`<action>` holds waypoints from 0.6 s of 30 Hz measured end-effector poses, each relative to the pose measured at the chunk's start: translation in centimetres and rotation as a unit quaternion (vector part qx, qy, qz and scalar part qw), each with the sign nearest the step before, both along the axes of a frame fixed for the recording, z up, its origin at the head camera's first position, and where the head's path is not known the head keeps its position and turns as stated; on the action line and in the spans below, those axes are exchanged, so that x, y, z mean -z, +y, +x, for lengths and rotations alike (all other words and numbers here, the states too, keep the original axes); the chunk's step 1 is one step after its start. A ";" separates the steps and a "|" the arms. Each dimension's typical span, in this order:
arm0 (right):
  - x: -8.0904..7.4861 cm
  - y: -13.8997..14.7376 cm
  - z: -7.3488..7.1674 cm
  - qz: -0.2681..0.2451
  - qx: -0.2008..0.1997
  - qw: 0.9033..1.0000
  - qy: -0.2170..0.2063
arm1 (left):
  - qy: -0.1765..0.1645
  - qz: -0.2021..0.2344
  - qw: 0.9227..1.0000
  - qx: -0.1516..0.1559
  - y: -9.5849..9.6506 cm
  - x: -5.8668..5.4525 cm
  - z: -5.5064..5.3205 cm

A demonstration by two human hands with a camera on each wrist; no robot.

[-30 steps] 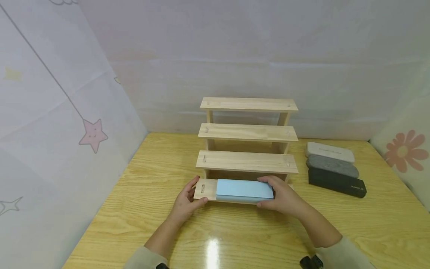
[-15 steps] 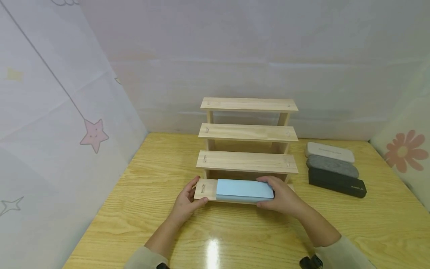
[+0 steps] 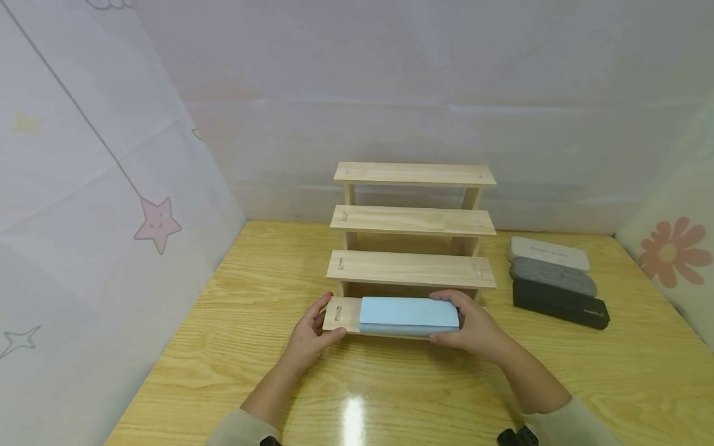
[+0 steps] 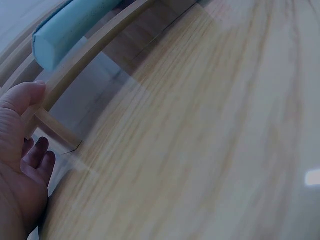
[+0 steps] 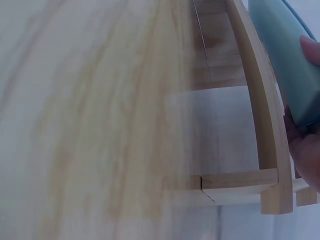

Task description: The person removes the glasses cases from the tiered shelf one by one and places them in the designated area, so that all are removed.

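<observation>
A light blue glasses case (image 3: 409, 311) lies lengthwise on the lowest step of a wooden tiered shelf (image 3: 409, 268). My right hand (image 3: 468, 325) holds the case by its right end, thumb at the front and fingers behind. In the right wrist view, the fingertips press the side of the glasses case (image 5: 292, 60). At the other end, my left hand (image 3: 309, 331) grips the left end of the lowest step, its thumb on the front edge. The left wrist view shows the left hand's fingers (image 4: 37, 155) curled below the board.
Right of the shelf, three more cases lie side by side on the wooden table (image 3: 223, 371): a white case (image 3: 549, 253), a grey felt case (image 3: 552, 277) and a black case (image 3: 559, 302). A pale cloth backdrop (image 3: 390, 80) stands behind the shelf.
My right hand and the right end of the blue glasses case have shifted very slightly to the right. The left hand keeps its grip on the step.
</observation>
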State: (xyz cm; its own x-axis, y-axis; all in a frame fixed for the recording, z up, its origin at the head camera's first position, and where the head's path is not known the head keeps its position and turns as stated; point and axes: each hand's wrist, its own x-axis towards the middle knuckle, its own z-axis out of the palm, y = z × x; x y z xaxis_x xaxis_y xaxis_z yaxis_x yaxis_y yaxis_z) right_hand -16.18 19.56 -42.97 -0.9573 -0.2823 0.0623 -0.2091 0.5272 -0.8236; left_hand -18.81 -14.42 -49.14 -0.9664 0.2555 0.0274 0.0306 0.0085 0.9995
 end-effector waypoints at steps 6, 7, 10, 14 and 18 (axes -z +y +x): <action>-0.9 0.6 0.4 -0.031 0.013 0.999 -0.011 | 0.004 -0.010 1.000 -0.003 0.0 0.0 0.1; -1.0 0.7 0.5 -0.033 0.015 0.999 -0.014 | 0.004 -0.011 1.000 -0.003 0.0 0.0 0.1; -1.6 1.1 0.7 -0.039 0.020 0.999 -0.028 | -0.004 -0.009 1.000 -0.005 0.0 0.0 0.0; -2.2 1.8 0.9 -0.055 0.018 0.997 -0.041 | -0.018 -0.003 1.000 -0.007 0.0 -0.1 0.1; -2.9 2.4 1.1 -0.047 0.024 0.998 -0.029 | -0.011 -0.004 1.000 -0.005 0.0 0.0 0.0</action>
